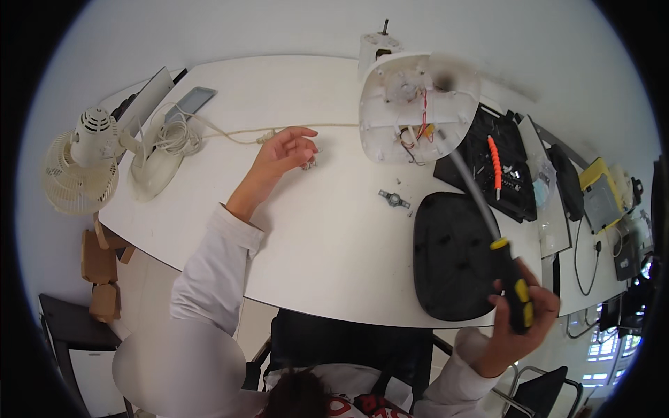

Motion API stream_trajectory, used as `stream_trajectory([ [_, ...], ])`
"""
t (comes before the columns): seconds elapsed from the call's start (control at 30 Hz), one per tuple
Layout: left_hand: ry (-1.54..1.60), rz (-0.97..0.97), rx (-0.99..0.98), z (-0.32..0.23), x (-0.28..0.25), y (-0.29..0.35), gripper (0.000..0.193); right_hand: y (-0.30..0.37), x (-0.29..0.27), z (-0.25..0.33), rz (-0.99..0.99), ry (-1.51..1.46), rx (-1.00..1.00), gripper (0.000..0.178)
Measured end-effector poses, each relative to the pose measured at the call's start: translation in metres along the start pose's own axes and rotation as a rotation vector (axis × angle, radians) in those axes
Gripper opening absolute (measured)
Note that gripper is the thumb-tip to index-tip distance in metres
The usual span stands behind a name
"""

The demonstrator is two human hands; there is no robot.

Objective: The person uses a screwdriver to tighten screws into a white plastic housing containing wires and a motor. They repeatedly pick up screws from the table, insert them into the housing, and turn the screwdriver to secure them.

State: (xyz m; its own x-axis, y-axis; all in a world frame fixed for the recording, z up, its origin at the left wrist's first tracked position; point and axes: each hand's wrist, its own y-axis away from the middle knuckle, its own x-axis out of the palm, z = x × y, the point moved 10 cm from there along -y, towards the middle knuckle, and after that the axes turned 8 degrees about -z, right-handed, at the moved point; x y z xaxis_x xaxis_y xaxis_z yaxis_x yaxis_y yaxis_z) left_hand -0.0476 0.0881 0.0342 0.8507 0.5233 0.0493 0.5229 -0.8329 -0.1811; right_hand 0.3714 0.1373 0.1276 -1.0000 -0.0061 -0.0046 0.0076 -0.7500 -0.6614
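Observation:
My right hand (519, 320) grips a screwdriver (519, 299) by its black and yellow handle. The long shaft slants up and left over the black oval base plate (453, 258), toward the white plastic housing (390, 139). That housing lies inner side up, showing red and other coloured wires. My left hand (282, 153) is at mid-table, fingers loosely curled and apart. Small shiny pieces (310, 164), too small to name, lie right by its fingertips. Between the housing and the base plate lies a small grey bracket (394, 199), with tiny screws (410, 214) near it.
A cream fan (90, 160) stands at the left, beside a coiled cord (178, 138). A pale cable (237, 132) crosses the table (327, 258) to the housing. At the right are a black tool case (512, 157) and an orange flexible shaft (495, 164). A white motor-like part (373, 49) stands behind.

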Motion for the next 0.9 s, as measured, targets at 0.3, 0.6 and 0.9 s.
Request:
stream_trajectory([
  [0.3, -0.299, -0.175, 0.458, -0.101, 0.064, -0.040, 0.068, -0.068, 0.013, 0.105, -0.020, 0.110, -0.466, 0.047],
  [0.6, -0.411, -0.260, 0.778, -0.103, 0.102, -0.060, 0.074, -0.011, 0.002, 0.057, -0.352, 0.060, -0.566, 0.044],
  [0.9, -0.422, -0.471, 0.886, -0.139, 0.106, 0.015, 0.049, -0.013, -0.051, 0.040, -0.572, 0.149, -0.456, 0.048],
])
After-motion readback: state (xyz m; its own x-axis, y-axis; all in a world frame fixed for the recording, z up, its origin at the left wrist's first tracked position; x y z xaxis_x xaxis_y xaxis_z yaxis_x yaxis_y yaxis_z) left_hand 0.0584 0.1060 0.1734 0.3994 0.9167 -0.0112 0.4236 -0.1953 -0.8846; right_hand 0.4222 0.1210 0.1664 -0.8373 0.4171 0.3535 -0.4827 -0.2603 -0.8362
